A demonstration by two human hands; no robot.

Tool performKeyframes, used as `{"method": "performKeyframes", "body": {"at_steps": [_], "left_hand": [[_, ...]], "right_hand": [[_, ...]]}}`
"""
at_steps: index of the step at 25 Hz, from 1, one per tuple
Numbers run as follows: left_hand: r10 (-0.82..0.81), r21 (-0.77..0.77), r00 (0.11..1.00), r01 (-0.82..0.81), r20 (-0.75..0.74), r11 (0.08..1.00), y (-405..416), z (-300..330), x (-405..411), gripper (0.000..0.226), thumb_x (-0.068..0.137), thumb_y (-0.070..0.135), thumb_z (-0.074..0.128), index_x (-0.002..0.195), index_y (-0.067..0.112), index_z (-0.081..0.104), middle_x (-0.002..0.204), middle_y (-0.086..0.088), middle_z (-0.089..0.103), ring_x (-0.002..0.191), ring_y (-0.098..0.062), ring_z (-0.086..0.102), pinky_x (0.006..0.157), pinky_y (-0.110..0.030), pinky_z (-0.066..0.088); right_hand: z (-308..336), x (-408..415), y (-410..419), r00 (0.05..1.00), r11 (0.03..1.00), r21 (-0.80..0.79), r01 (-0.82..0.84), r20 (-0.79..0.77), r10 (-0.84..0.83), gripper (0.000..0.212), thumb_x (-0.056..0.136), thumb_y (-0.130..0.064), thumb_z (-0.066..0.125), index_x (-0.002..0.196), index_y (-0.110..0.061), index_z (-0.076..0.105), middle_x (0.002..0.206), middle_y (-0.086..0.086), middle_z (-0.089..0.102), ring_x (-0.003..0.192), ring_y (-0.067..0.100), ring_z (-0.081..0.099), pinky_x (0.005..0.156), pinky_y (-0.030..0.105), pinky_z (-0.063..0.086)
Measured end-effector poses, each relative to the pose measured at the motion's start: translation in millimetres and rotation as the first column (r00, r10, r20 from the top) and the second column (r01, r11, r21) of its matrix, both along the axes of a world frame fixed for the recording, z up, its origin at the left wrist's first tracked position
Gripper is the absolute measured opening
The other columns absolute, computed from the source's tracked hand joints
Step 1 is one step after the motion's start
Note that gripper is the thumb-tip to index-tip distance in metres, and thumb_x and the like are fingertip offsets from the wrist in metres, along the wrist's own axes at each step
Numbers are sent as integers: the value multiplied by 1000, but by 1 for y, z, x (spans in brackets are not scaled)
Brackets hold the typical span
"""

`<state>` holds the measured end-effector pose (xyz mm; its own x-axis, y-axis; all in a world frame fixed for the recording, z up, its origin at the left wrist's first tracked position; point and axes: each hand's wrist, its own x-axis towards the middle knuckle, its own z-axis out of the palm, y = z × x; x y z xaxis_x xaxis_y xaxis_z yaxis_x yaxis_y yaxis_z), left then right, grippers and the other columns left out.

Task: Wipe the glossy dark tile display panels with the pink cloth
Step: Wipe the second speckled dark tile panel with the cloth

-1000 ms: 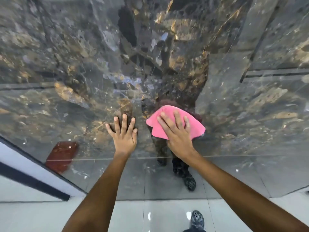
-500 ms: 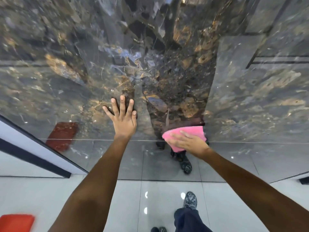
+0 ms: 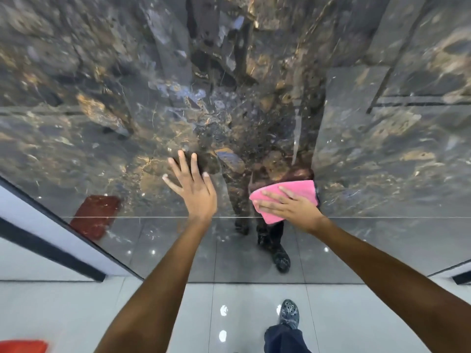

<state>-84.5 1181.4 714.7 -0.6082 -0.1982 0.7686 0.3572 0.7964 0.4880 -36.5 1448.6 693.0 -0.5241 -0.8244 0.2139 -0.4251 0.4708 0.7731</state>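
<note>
Pink cloth [image 3: 285, 200] is lying flat against the dark tile panel [image 3: 102, 138], low near its bottom seam | right hand [image 3: 293, 207] is pressing it with fingers spread, likely for even wiping pressure | left hand [image 3: 193, 189] is bracing beside it, fingers straight, holding nothing

No readable text or labels.
</note>
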Motion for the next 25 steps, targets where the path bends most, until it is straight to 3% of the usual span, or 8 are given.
{"method": "performKeyframes", "body": {"at_steps": [5,9,12,14,19,20,23,25], "left_hand": [[-208,-73,952,196,-224,978,62,129,1,47,100,22,41,145,18,29,155,-13,16,147,-32,12,115,-58,-1],[-110,-72,888,87,-447,994,84,269,-17,50,98,22,48,146,13,39,155,-17,32,144,-37,23,118,-52,8],[-2,-86,898,-40,-441,995,93,300,-27,53,102,33,39,151,16,32,157,-9,31,146,-36,23,117,-57,17],[19,-112,893,-77,-450,991,93,294,-36,54,103,36,35,153,18,27,159,-8,28,147,-35,21,117,-58,16],[-8,-129,904,-52,-428,990,90,292,-36,54,105,38,27,155,19,21,161,-7,21,148,-33,14,118,-58,9],[1,-128,905,-61,-425,990,91,293,-36,54,104,38,27,155,20,21,161,-6,22,148,-32,14,118,-57,9],[-26,-68,915,-2,-402,998,92,293,-29,52,101,34,35,151,20,29,160,-5,24,148,-30,14,118,-56,7],[-71,-38,903,60,-424,997,94,308,-23,49,100,29,38,148,19,32,160,-5,24,149,-28,13,118,-52,1]], "right_hand": [[183,-19,24,963,879,-451,-156,-269,33,66,77,-23,51,142,-19,40,160,6,19,147,31,13,118,44,5],[297,-21,26,885,336,-907,-254,-358,-297,70,82,-20,61,146,-7,36,151,27,30,140,44,23,117,37,8],[265,-16,21,953,863,-493,-110,-300,-50,80,79,-27,52,151,-14,18,159,16,16,148,33,9,118,43,6],[284,-11,54,953,939,-332,-90,-301,-15,77,83,-31,48,151,-11,19,156,14,20,148,33,11,119,42,9],[408,10,62,904,-49,-975,-219,-183,-386,88,76,-5,59,152,1,16,159,22,10,147,35,5,120,32,0],[408,9,43,922,-60,-978,-201,-168,-350,88,76,-3,58,152,1,14,159,22,11,146,32,6,119,22,-3],[361,-1,7,972,753,-654,-75,-215,-90,83,76,-15,54,150,1,20,155,24,22,142,32,18,119,22,-1],[383,-5,31,949,892,-450,-47,-299,-101,82,74,-19,50,148,2,24,154,25,23,144,35,18,121,34,2]]}}
